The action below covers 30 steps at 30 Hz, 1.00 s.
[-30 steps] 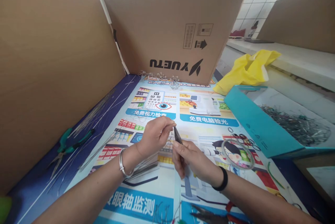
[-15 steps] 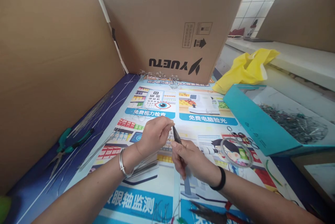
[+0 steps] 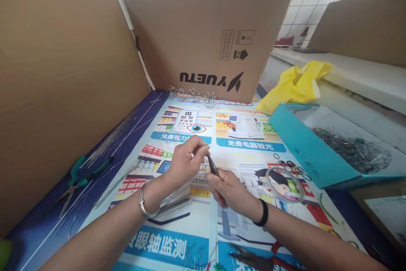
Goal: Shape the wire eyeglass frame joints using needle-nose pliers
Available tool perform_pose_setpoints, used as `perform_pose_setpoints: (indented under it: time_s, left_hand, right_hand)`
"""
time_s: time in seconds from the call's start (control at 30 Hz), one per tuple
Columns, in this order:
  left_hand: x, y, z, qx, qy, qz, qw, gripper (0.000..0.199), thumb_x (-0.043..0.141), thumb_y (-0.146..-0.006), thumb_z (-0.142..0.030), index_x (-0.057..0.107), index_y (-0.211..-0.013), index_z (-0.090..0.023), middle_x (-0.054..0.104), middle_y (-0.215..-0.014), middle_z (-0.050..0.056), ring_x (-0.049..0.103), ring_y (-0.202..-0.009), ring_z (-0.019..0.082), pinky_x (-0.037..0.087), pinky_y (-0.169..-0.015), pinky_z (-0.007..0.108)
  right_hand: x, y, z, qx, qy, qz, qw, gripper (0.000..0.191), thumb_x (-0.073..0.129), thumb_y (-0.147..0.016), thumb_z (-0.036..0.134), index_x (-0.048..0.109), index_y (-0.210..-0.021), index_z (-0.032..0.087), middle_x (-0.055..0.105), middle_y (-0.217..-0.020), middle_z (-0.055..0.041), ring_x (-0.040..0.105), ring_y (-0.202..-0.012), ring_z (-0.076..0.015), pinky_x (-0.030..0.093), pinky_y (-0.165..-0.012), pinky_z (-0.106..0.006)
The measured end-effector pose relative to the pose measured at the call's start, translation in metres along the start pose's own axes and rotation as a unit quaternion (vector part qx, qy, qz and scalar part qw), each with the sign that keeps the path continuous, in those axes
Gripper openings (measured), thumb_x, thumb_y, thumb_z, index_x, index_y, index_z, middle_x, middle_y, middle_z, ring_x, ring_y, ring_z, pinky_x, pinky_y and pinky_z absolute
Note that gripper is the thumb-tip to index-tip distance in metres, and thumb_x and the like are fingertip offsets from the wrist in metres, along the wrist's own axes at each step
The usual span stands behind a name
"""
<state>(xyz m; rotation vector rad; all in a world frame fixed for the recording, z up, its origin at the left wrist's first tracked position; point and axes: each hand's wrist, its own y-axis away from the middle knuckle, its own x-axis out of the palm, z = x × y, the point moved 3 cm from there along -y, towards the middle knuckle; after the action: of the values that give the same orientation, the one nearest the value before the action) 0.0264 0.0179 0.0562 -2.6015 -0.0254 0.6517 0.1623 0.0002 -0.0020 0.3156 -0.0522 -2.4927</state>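
My right hand [image 3: 233, 190] is wrapped round a pair of dark-jawed pliers [image 3: 212, 165], its jaws pointing up and away. The pliers' handles are hidden in the palm. At the jaw tips, my left hand [image 3: 189, 159] is closed in a pinch; what sits between its thumb and finger is too small to make out, perhaps thin wire. Under and beside the left wrist lie straight thin wires [image 3: 174, 207]. A clear ring-shaped coil [image 3: 284, 184] lies right of my right hand, close to several small black rings [image 3: 290, 164].
Green-handled pliers [image 3: 76, 182] lie on the left; red-handled pliers [image 3: 250, 257] lie at the front edge. A teal box [image 3: 304, 152] of metal wire pieces stands right, by a yellow cloth [image 3: 294, 85]. Cardboard walls [image 3: 203, 38] enclose the back and left. Small wire pieces [image 3: 207, 99] lie along the back.
My left hand has turned slightly, its fingers curling more at the jaw tips. The pliers and my right hand have shifted slightly left. The view has shifted a little.
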Motion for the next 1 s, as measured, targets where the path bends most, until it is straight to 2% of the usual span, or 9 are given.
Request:
perform_pose_setpoints:
  time_s: [0.2, 0.4, 0.53, 0.8, 1.0]
  left_hand:
    - [0.003, -0.003, 0.006, -0.069, 0.107, 0.044, 0.991, 0.016, 0.051, -0.085, -0.026, 0.05, -0.072, -0.017, 0.058, -0.064, -0.003, 0.052, -0.051, 0.007, 0.042, -0.052, 0.019]
    - [-0.002, -0.012, 0.01, -0.082, 0.211, 0.116, 0.967, 0.016, 0.054, -0.084, -0.029, 0.054, -0.075, -0.015, 0.062, -0.069, 0.0, 0.06, -0.06, 0.01, 0.049, -0.059, 0.022]
    - [-0.008, -0.015, 0.011, -0.053, 0.204, 0.168, 0.963, 0.019, 0.05, -0.088, -0.03, 0.061, -0.082, -0.015, 0.065, -0.072, 0.003, 0.061, -0.067, 0.011, 0.05, -0.063, 0.025]
    - [-0.018, -0.018, 0.01, -0.033, 0.16, 0.212, 0.964, 0.02, 0.05, -0.088, -0.029, 0.067, -0.092, -0.018, 0.071, -0.08, 0.006, 0.065, -0.075, 0.014, 0.053, -0.067, 0.027]
    - [-0.027, -0.022, 0.013, -0.027, 0.105, 0.224, 0.968, 0.021, 0.052, -0.087, -0.03, 0.07, -0.09, -0.019, 0.072, -0.078, 0.006, 0.067, -0.072, 0.014, 0.055, -0.067, 0.027]
  right_hand:
    - [-0.003, -0.001, -0.001, -0.009, 0.046, -0.026, 0.999, 0.055, 0.036, -0.083, 0.065, 0.041, -0.052, 0.02, 0.042, -0.037, 0.0039, 0.039, -0.035, -0.0076, 0.033, -0.04, -0.022]
    - [-0.002, -0.001, 0.001, -0.02, -0.018, 0.01, 1.0, 0.057, 0.036, -0.085, 0.061, 0.041, -0.047, 0.019, 0.04, -0.034, 0.0035, 0.037, -0.033, -0.0063, 0.032, -0.039, -0.021]
    - [-0.001, -0.001, 0.003, -0.013, -0.061, 0.027, 0.998, 0.056, 0.038, -0.086, 0.059, 0.043, -0.046, 0.018, 0.04, -0.033, 0.0033, 0.037, -0.031, -0.0062, 0.031, -0.038, -0.02]
    - [-0.005, -0.002, -0.001, -0.017, -0.048, 0.026, 0.998, 0.055, 0.037, -0.087, 0.057, 0.044, -0.048, 0.018, 0.041, -0.034, 0.0038, 0.037, -0.033, -0.0062, 0.032, -0.04, -0.02]
    - [-0.007, -0.004, 0.001, -0.006, -0.031, 0.021, 0.999, 0.057, 0.037, -0.087, 0.057, 0.043, -0.046, 0.019, 0.041, -0.034, 0.0035, 0.038, -0.032, -0.0064, 0.033, -0.04, -0.02]
